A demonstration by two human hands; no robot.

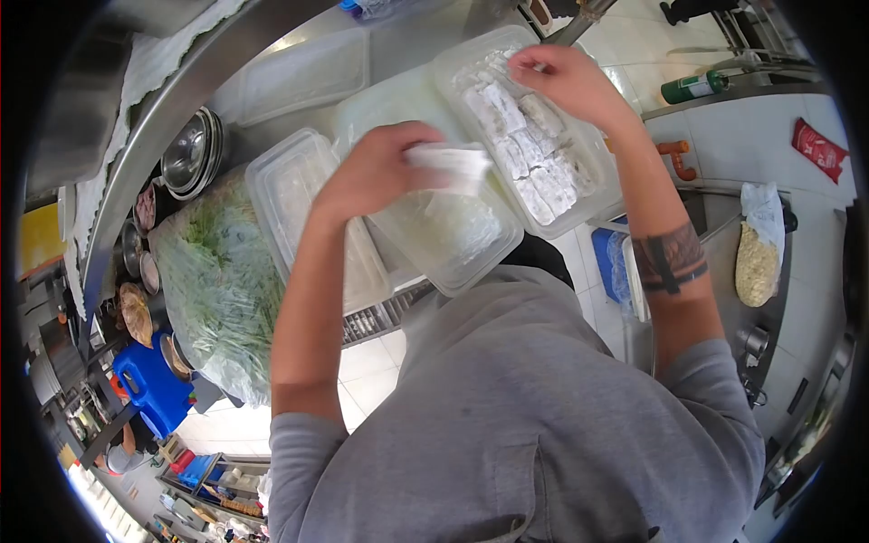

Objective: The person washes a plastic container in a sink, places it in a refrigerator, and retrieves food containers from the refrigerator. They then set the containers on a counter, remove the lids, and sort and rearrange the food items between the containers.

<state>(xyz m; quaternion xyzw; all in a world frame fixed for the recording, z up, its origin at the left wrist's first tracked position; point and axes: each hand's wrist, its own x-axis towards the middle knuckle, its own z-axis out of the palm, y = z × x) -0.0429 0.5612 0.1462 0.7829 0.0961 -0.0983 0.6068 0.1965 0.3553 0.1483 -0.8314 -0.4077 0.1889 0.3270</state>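
Observation:
My left hand [380,170] grips a white rectangular block [457,166], slightly blurred, above a clear plastic container [453,271] with a pale, cloudy filling. My right hand [568,80] is over the far end of another clear container [593,201], which holds rows of powder-dusted white blocks [534,158]. Its fingers are curled together, and whatever they may hold is hidden. To the left of the middle container lies a third plastic container [291,181] with a whitish surface.
A large plastic bag of leafy greens [226,271] lies at the left, near stacked metal bowls [192,154]. Behind is a translucent lid [312,77]. A steel shelf edge [145,181] curves along the left. To the right are an orange pipe [677,156] and a bag of pale pieces [759,262].

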